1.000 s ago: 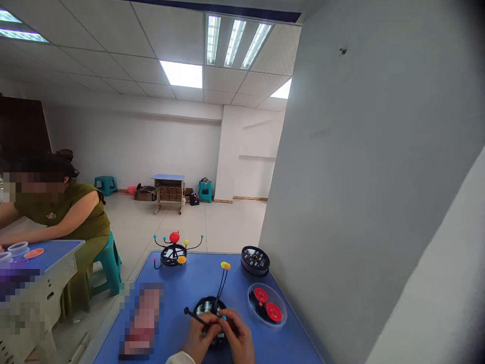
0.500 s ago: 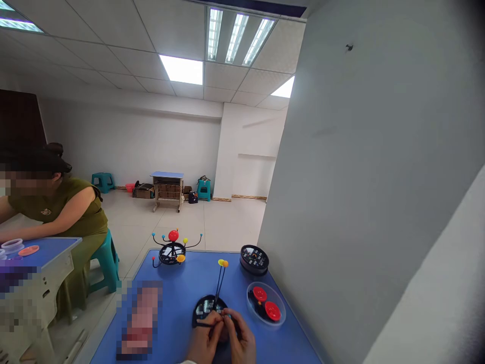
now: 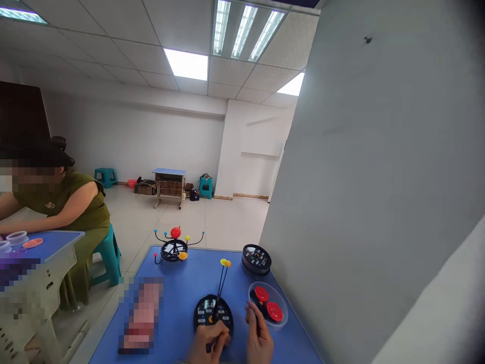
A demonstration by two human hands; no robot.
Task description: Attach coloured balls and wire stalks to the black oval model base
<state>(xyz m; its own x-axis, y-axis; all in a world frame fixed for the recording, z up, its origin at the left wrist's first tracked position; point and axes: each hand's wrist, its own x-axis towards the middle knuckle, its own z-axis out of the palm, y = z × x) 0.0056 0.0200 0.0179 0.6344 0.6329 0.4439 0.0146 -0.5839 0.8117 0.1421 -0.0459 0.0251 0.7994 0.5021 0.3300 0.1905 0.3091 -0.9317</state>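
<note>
On the blue table in front of me lies a round black disc [image 3: 204, 307] with small pale markings. Thin black rods [image 3: 221, 283] rise from its middle, topped by a yellow ball [image 3: 223, 262] and an orange ball [image 3: 228, 264]. My left hand [image 3: 210, 341] is closed over the disc's near edge, with a small black piece [image 3: 209, 348] showing between its fingers. To the right, my right hand [image 3: 259, 337] is raised with thumb and fingers pinched; what they hold is hidden. A clear plastic bowl [image 3: 284, 299] beside it contains red round parts [image 3: 274, 311] and black pieces.
A model with a red ball [image 3: 175, 233] and curved ball-tipped arms stands at the table's far left. Stacked black discs [image 3: 256, 259] sit at the far right corner by the grey wall [image 3: 359, 177]. Another person [image 3: 76, 202] sits at a table on the left.
My hands, together over the disc before, have come apart: the right has moved right toward the bowl, while the left stays by the disc. The view has shifted slightly.
</note>
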